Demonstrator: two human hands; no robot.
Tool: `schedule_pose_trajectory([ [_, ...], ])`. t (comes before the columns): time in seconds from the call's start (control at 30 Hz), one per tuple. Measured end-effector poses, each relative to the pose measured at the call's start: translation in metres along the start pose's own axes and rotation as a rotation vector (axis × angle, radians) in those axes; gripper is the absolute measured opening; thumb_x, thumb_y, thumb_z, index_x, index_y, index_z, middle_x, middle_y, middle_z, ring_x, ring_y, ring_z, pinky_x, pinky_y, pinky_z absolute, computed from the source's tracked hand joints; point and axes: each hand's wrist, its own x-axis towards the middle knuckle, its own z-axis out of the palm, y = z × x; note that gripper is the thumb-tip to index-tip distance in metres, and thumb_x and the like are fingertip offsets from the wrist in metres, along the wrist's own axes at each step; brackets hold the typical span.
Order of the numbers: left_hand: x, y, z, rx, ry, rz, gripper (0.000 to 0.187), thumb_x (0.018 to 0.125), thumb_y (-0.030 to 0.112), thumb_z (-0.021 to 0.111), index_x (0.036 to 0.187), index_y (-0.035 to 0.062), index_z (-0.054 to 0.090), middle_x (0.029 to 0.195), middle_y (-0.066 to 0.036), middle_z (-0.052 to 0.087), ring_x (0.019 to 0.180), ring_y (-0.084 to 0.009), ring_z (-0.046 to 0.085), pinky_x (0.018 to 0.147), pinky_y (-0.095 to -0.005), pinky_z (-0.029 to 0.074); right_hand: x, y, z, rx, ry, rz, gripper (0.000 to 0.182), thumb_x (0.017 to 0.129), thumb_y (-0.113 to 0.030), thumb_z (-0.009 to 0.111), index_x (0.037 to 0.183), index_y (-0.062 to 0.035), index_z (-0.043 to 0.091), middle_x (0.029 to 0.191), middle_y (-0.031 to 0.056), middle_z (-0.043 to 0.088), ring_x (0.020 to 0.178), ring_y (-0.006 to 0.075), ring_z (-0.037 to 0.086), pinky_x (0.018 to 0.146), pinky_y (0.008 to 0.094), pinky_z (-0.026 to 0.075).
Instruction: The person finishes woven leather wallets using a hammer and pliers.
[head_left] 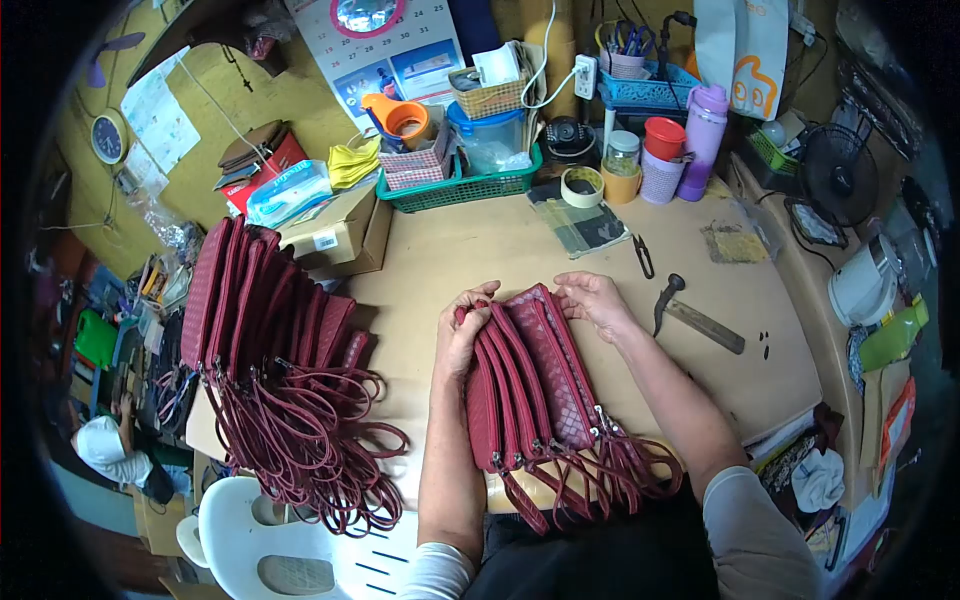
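A row of dark red zippered pouches (pixel 510 390) stands on edge in front of me, wrist straps hanging toward my lap. My left hand (pixel 466 325) is wrapped round the upper left corners of these pouches. At the upper right corner of the rightmost pouch (pixel 553 365), which leans a little apart from the others, is my right hand (pixel 592 303), its fingers curled and partly apart; whether it grips the pouch edge is unclear. To the left stands a larger row of similar pouches (pixel 235 300), with a tangle of straps (pixel 310 440) spilling over the table's front edge.
A hammer (pixel 705 327) and thread snips (pixel 642 257) lie right of my hands. Along the back are a green basket (pixel 465 190), tape roll (pixel 582 187), jars and a purple bottle (pixel 705 140). A white chair (pixel 290 550) stands front left; another person (pixel 115 455) is at far left.
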Motion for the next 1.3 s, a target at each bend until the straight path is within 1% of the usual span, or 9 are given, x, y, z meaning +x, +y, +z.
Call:
schedule_pose_trajectory([
  [0.27,-0.002,0.001,-0.001,0.011,-0.015,-0.022,0.019,0.077,0.014,0.058,0.088,-0.0011,0.062,0.122,-0.019,0.059,0.114,-0.0247,0.052,0.102,-0.0356,0.037,0.011,-0.005,0.007,-0.496,0.025,-0.069,0.021,0.091,-0.024,0.064,0.087,-0.0035,0.066,0.075,0.0061,0.067,0.071,0.0157,0.064,0.062,0.0288,0.050],
  [0.37,-0.001,0.001,0.000,0.023,0.004,-0.029,0.021,0.078,0.014,0.057,0.088,-0.0027,0.063,0.121,-0.021,0.059,0.114,-0.0247,0.053,0.101,-0.0348,0.037,-0.003,-0.009,0.016,-0.926,0.204,-0.410,0.022,0.089,-0.023,0.062,0.084,-0.0015,0.063,0.074,0.0133,0.067,0.072,0.0251,0.065,0.066,0.0382,0.050],
  [0.6,-0.001,-0.001,-0.001,0.044,-0.016,-0.010,0.020,0.078,0.014,0.056,0.088,-0.0026,0.062,0.118,-0.021,0.059,0.114,-0.0243,0.053,0.101,-0.0344,0.037,0.010,-0.003,0.014,-0.951,0.173,-0.326,0.024,0.090,-0.023,0.058,0.088,0.0006,0.063,0.080,0.0190,0.067,0.077,0.0321,0.066,0.074,0.0448,0.048],
  [0.7,-0.001,0.000,0.000,0.018,-0.011,-0.008,0.020,0.078,0.013,0.056,0.088,-0.0028,0.062,0.118,-0.021,0.059,0.113,-0.0237,0.053,0.100,-0.0340,0.037,0.033,0.016,-0.007,-0.700,0.113,-0.448,0.025,0.093,-0.023,0.057,0.080,-0.0015,0.060,0.069,0.0112,0.063,0.062,0.0224,0.060,0.059,0.0380,0.047],
  [0.77,-0.002,0.001,0.000,-0.011,-0.002,-0.010,0.020,0.079,0.013,0.056,0.088,-0.0029,0.063,0.119,-0.020,0.059,0.112,-0.0233,0.054,0.100,-0.0338,0.038,0.021,-0.009,-0.012,-0.071,0.063,-0.101,0.025,0.094,-0.023,0.056,0.074,-0.0078,0.056,0.060,-0.0014,0.050,0.051,0.0089,0.045,0.046,0.0272,0.035],
  [0.8,-0.001,0.002,0.000,-0.002,-0.006,-0.013,0.020,0.078,0.013,0.056,0.088,-0.0029,0.063,0.119,-0.020,0.059,0.111,-0.0228,0.054,0.099,-0.0332,0.038,0.016,-0.012,-0.016,0.070,0.079,-0.138,0.023,0.094,-0.023,0.059,0.074,-0.0134,0.052,0.061,-0.0093,0.039,0.048,0.0020,0.032,0.042,0.0209,0.023],
  [1.07,-0.001,0.003,0.000,0.013,0.000,-0.039,0.019,0.078,0.013,0.056,0.088,-0.0025,0.063,0.118,-0.019,0.060,0.110,-0.0221,0.055,0.098,-0.0320,0.039,0.009,-0.016,-0.015,-0.495,-0.045,-0.303,0.014,0.090,-0.017,0.067,0.089,-0.0024,0.068,0.073,-0.0006,0.062,0.061,0.0060,0.053,0.054,0.0218,0.044],
  [1.13,0.000,0.000,-0.002,0.027,-0.014,-0.021,0.019,0.078,0.013,0.057,0.088,-0.0024,0.063,0.118,-0.019,0.061,0.110,-0.0226,0.055,0.099,-0.0327,0.038,0.012,-0.027,-0.009,-0.619,-0.115,-0.074,0.018,0.089,-0.013,0.068,0.099,0.0014,0.071,0.081,0.0036,0.068,0.067,0.0091,0.059,0.060,0.0248,0.050],
  [1.3,0.000,0.000,-0.001,0.028,-0.001,-0.034,0.019,0.078,0.012,0.057,0.088,-0.0025,0.063,0.118,-0.020,0.061,0.111,-0.0228,0.055,0.100,-0.0333,0.038,0.026,-0.053,-0.005,-0.745,-0.281,-0.009,0.014,0.087,-0.011,0.066,0.092,0.0012,0.072,0.076,0.0043,0.069,0.067,0.0096,0.061,0.060,0.0264,0.050],
])
